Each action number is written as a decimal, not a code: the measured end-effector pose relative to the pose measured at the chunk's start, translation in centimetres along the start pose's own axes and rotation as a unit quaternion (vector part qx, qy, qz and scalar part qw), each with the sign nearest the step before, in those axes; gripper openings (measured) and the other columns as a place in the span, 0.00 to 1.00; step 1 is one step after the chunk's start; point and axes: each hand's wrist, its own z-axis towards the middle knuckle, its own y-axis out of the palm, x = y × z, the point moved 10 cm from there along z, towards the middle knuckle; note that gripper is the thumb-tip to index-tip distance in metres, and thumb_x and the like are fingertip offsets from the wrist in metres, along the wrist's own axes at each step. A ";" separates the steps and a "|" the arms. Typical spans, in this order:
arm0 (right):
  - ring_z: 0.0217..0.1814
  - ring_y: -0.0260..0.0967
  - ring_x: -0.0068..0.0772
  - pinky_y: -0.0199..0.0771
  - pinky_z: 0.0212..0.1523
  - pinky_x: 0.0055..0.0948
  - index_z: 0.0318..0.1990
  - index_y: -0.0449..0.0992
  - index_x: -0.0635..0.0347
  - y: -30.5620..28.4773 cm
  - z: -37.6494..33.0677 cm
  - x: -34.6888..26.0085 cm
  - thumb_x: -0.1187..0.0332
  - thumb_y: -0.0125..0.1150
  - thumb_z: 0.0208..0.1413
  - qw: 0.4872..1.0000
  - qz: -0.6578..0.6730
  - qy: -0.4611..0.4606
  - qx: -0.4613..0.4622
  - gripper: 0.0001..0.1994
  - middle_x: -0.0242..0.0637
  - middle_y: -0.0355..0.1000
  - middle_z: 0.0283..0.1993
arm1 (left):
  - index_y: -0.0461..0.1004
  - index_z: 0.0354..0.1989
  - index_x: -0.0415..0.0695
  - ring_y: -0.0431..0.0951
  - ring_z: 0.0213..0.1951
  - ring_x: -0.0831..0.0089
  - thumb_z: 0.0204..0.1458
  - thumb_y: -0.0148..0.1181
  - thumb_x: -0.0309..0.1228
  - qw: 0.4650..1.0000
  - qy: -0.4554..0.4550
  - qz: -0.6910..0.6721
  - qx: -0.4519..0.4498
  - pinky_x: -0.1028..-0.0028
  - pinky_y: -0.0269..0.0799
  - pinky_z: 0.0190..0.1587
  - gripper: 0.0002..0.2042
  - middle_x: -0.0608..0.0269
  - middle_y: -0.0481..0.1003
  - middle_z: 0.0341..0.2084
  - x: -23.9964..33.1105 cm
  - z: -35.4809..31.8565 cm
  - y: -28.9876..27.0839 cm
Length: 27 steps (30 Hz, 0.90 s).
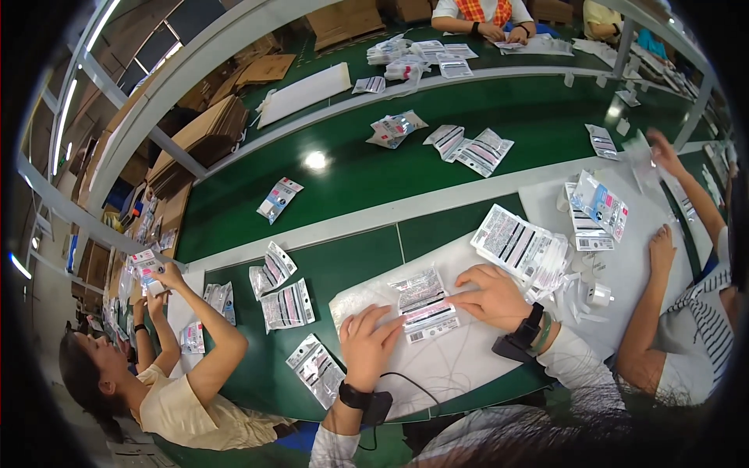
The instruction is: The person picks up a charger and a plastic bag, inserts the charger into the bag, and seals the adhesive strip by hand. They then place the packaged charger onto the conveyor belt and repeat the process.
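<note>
A flat silver and white pouch (425, 304) with dark and pink print lies on a white sheet (468, 351) in front of me. My left hand (365, 343) rests at its left edge, fingers stretched out and fingertips touching or almost touching the pouch. From the other side my right hand (491, 296) reaches in, its extended fingers at the pouch's right edge. Neither hand is wrapped round anything. Just beyond my right hand sits a stack of similar pouches (519, 246). Another pouch (316, 370) lies on the green table beside my left wrist.
More pouches (287, 306) lie left of the sheet, others (485, 152) on the green belt (328, 187) ahead. White chargers (599, 294) sit at right. A co-worker at left holds a pouch (146, 269); a co-worker at right handles a clear bag (644, 160). A cable (413, 384) runs by my left wrist.
</note>
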 end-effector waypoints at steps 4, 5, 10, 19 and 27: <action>0.57 0.67 0.40 0.67 0.57 0.41 0.39 0.85 0.45 -0.4 0.3 -0.2 0.69 0.72 0.45 0.999 0.023 -0.015 0.046 0.11 0.28 0.72 0.49 | 0.80 0.51 0.50 0.74 0.56 0.57 0.45 0.72 0.35 0.999 -0.045 -0.018 -0.005 0.55 0.63 0.61 0.21 0.61 0.74 0.54 -1.4 2.0 -1.3; 0.58 0.67 0.42 0.68 0.57 0.42 0.39 0.85 0.47 -0.7 0.2 -0.1 0.70 0.72 0.44 0.997 0.035 -0.018 0.062 0.12 0.29 0.72 0.49 | 0.77 0.55 0.50 0.74 0.56 0.55 0.46 0.72 0.36 1.000 -0.021 -0.008 0.007 0.55 0.64 0.61 0.25 0.60 0.73 0.56 -0.5 3.6 -1.1; 0.59 0.67 0.47 0.69 0.58 0.44 0.38 0.83 0.51 -2.2 0.2 -1.4 0.74 0.71 0.43 0.993 0.062 -0.038 0.089 0.12 0.34 0.72 0.50 | 0.69 0.62 0.48 0.74 0.55 0.52 0.46 0.72 0.38 0.999 0.038 0.007 -0.025 0.56 0.68 0.59 0.32 0.56 0.70 0.60 1.2 7.4 1.1; 0.63 0.65 0.48 0.64 0.62 0.47 0.43 0.82 0.51 -2.9 -0.3 0.1 0.74 0.68 0.46 0.996 0.014 0.002 0.091 0.14 0.35 0.71 0.55 | 0.67 0.67 0.49 0.78 0.49 0.53 0.49 0.68 0.33 0.976 -0.172 0.135 0.001 0.59 0.75 0.50 0.33 0.52 0.78 0.49 -13.7 6.5 -4.3; 0.69 0.63 0.44 0.60 0.66 0.46 0.50 0.81 0.50 -8.1 -2.1 6.6 0.66 0.69 0.49 0.961 -0.246 0.108 0.071 0.18 0.34 0.70 0.64 | 0.69 0.65 0.52 0.65 0.66 0.53 0.52 0.64 0.34 0.957 -0.198 0.209 0.046 0.47 0.56 0.66 0.28 0.55 0.69 0.63 -19.5 0.1 -3.2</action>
